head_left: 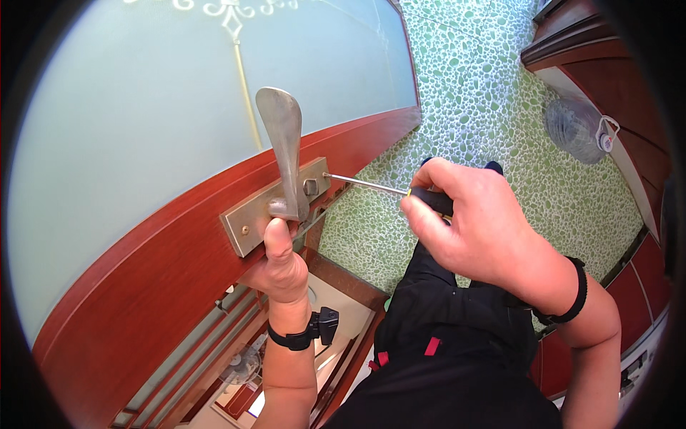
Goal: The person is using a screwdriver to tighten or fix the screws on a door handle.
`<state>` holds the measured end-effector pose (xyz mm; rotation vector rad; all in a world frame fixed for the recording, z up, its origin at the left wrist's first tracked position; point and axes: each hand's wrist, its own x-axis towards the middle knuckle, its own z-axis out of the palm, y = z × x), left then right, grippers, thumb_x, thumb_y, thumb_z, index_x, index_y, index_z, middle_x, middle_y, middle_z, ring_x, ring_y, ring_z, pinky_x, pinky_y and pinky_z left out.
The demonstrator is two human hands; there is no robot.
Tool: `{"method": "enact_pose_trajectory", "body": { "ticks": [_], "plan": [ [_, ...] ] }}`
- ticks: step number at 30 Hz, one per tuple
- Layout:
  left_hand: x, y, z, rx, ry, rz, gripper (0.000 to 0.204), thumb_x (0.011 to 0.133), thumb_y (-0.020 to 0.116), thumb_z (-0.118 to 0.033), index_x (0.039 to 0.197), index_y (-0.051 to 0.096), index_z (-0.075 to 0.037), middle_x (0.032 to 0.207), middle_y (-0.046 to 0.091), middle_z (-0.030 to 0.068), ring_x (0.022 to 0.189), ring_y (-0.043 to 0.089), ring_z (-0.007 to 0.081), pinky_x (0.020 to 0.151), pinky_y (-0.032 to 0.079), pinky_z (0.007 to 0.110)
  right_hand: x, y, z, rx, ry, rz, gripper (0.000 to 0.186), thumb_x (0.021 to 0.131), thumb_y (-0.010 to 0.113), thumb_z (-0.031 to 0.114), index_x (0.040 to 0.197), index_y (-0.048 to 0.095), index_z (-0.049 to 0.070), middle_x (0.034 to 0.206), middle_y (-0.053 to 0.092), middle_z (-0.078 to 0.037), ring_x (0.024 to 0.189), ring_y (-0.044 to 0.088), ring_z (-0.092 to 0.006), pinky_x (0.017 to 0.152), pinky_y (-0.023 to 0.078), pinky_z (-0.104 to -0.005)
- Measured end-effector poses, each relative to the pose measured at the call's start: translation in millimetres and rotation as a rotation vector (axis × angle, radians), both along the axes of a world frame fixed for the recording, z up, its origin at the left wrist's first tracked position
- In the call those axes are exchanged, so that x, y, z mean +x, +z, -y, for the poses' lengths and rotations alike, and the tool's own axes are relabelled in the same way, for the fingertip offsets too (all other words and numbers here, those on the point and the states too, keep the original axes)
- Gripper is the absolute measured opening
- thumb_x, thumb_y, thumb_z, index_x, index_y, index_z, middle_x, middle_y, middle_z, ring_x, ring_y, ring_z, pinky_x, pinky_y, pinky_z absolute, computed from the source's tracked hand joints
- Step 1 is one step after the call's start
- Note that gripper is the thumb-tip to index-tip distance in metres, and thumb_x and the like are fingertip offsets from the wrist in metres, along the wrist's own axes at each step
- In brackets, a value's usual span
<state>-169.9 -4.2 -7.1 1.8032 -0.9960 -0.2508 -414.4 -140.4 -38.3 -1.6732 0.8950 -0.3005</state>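
A black-handled screwdriver [366, 184] is gripped in my right hand [479, 218], fingers closed round its handle. Its slim metal shaft points left, and the tip meets a screw at the upper right end of a metal door plate [239, 232]. From this plate rises a long, flat metal door handle [280, 125]. Below the handle's base, my left hand [284, 270] is closed on the edge of the brown wooden door [164, 275]. Its thumb lies against the plate by the handle; the other fingers are mostly hidden behind the door. Another screw sits at the plate's lower left end.
Frosted glass [143, 129] with white and gold decoration fills the door. Green pebble-patterned floor [471, 93] stretches beyond. On the right, a large clear plastic bottle [574, 130] lies near dark red cabinets [618, 93]. A fan [243, 365] shows past the door's lower edge.
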Motion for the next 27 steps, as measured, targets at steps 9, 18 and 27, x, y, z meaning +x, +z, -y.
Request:
{"method": "enact_pose_trajectory", "body": {
  "ticks": [9, 18, 27],
  "plan": [
    [-4, 6, -1, 0.036, 0.030, -0.131, 0.055, 0.092, 0.080, -0.015, 0.139, 0.056, -0.001, 0.128, 0.067, 0.0103, 0.102, 0.070, 0.0198, 0.078, 0.063, 0.034, 7, -3, -7, -0.523, -0.055, 0.008, 0.018, 0.081, 0.080, 0.010, 0.083, 0.062, 0.009, 0.084, 0.061, -0.005, 0.082, 0.060, -0.0286, 0.069, 0.052, -0.0421],
    [1, 5, 5, 0.060, -0.052, 0.025, 0.050, 0.092, 0.080, -0.010, 0.137, 0.060, 0.001, 0.129, 0.069, 0.0102, 0.114, 0.068, 0.0223, 0.106, 0.054, 0.041, -3, -22, -16, -0.689, -0.187, 0.039, 0.019, 0.074, 0.068, -0.001, 0.082, 0.057, 0.012, 0.080, 0.052, -0.003, 0.081, 0.057, -0.0259, 0.069, 0.051, -0.0401],
    [9, 13, 16, 0.036, -0.220, 0.188, 0.037, 0.098, 0.076, -0.018, 0.127, 0.063, 0.001, 0.105, 0.072, 0.0071, 0.073, 0.064, 0.0117, 0.060, 0.052, 0.024, -14, -54, -46, 0.436, -0.456, 0.370, 0.018, 0.094, 0.065, 0.008, 0.112, 0.062, 0.003, 0.087, 0.057, 0.002, 0.080, 0.052, -0.0078, 0.073, 0.045, -0.0279]
  ]
}}
